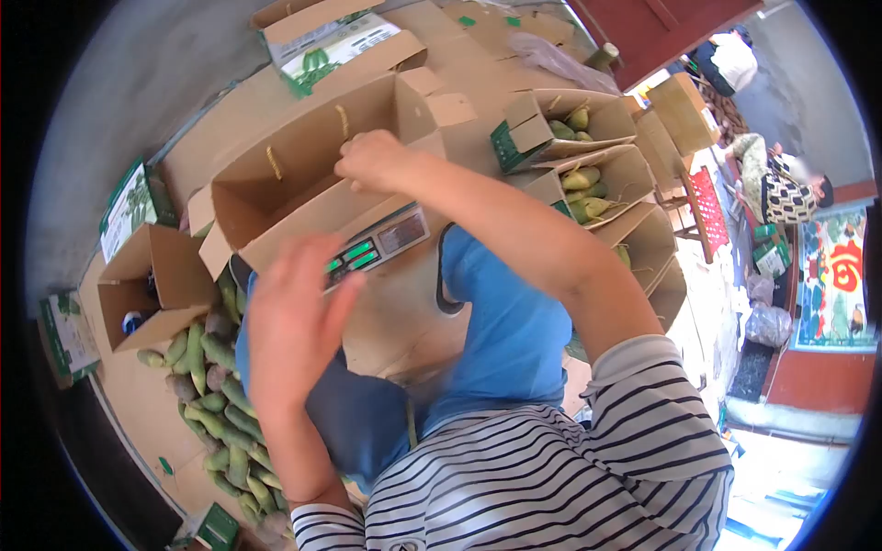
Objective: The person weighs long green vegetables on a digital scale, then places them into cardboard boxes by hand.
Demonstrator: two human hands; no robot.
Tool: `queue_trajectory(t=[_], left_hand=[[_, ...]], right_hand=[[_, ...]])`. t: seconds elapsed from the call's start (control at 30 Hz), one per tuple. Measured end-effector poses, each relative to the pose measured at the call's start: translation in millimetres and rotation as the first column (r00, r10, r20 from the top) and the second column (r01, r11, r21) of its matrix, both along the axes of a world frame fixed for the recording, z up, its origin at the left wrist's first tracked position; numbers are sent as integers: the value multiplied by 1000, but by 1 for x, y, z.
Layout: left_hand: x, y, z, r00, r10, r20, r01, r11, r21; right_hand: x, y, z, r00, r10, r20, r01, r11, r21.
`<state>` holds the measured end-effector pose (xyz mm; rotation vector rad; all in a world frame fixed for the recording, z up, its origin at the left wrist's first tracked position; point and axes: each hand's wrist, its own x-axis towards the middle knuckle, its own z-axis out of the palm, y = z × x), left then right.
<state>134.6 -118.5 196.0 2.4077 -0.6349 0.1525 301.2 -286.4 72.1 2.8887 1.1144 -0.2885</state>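
A large open cardboard box [317, 216] stands in front of me, with yellow rope handles [274, 163] showing on its far inner wall. My right hand [375, 162] is closed over the near side of the box; whatever its fingers hold, if anything, is hidden. My left hand [299, 308] is raised near the box's left front, blurred by motion, its thumb apart from the fingers and nothing seen in it. Between the hands and my knees, a digital scale [402, 231] with lit green displays shows below the box, partly covered by my left hand.
Long green radish-like vegetables [225, 404] lie piled at my left. Several open boxes at the right hold similar produce [583, 179]. A smaller open box [152, 280] stands at left, a printed carton [335, 50] at the back. Another person [781, 188] sits at far right beyond a red-seated chair [707, 213].
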Motion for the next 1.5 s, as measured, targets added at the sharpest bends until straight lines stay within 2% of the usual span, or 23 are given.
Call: queue_trajectory(t=[0.03, 0.1, 0.17, 0.27, 0.33, 0.37, 0.43, 0.5, 0.53, 0.6, 0.7, 0.77, 0.8, 0.87, 0.97, 1.07, 1.17, 1.27, 1.33, 1.4, 1.43, 1.47, 1.5], left_hand=[[-2, 17, -4, 984, 75, 161, -57, 992, -112], [-18, 54, -35, 906, 374, 198, -257, 857, -446], [-40, 90, -77, 788, 616, -20, -536, 668, -517], [-94, 151, -184, 655, 721, -228, -756, 626, -193], [-139, 170, -254, 549, 722, -421, -790, 612, 20], [-163, 170, -279, 469, 699, -539, -776, 617, 126], [-205, 170, -347, 405, 526, -748, -724, 684, 90], [-220, 143, -343, 322, 165, -932, -614, 786, -73], [-225, 131, -334, 297, -26, -955, -541, 819, -190], [-227, 114, -315, 286, -332, -899, -378, 823, -424], [-219, 112, -297, 351, -566, -746, -211, 728, -652], [-207, 113, -283, 307, -610, -731, -346, 644, -683], [-197, 111, -271, 206, -643, -738, -536, 557, -635], [-182, 108, -250, 36, -723, -690, -844, 348, -409], [-192, 101, -239, 98, -718, -690, -895, 240, -377], [-211, 111, -245, 89, -595, -799, -757, 480, -442], [-228, 106, -263, 99, -717, -690, -850, 300, -434], [-187, 99, -236, 265, -683, -681, -707, 342, -619], [-156, 104, -178, 275, -638, -719, -846, 195, -496], [-144, 107, -213, 743, -565, -358, -570, -256, -781], [-142, 125, -222, 786, -461, -412, -586, -342, -735], [-147, 147, -229, 809, -357, -468, -587, -427, -688], [-158, 157, -254, 559, 39, -828, -789, -283, -546]], right_hand=[[2, 0, -1, 999, 28, 26, -28, 1000, -5], [3, -5, -2, 990, 106, 92, -108, 994, 20], [14, -14, -18, 960, 199, 195, -231, 960, 160], [13, -4, -6, 979, 196, 62, -200, 977, 73], [10, 3, -12, 986, 163, -20, -162, 985, 62], [7, 4, -19, 987, 145, -64, -136, 982, 130], [7, 7, -28, 979, 104, -177, -74, 983, 167], [11, 9, -18, 955, 52, -293, -19, 993, 116], [12, 10, -18, 956, 58, -288, -23, 992, 124], [11, 9, -20, 959, 70, -274, -32, 989, 142], [12, 6, -27, 975, 81, -207, -44, 983, 176], [13, 7, -30, 964, 65, -256, -21, 985, 170], [12, 10, -26, 956, 52, -289, -4, 987, 163], [12, 11, -25, 945, 37, -324, 15, 988, 155], [14, 11, -24, 942, 42, -334, 10, 988, 153], [9, 17, -21, 943, 61, -328, 2, 982, 187], [9, 11, -26, 943, 69, -325, 8, 973, 229], [10, 12, -26, 924, 58, -379, 34, 972, 231], [9, 12, -25, 921, 48, -386, 40, 975, 217], [8, 12, -24, 938, 60, -341, 10, 980, 199], [8, 11, -24, 946, 60, -317, 2, 981, 192], [7, 11, -25, 948, 69, -309, -10, 983, 186], [7, 13, -24, 952, 71, -297, -19, 984, 175]])
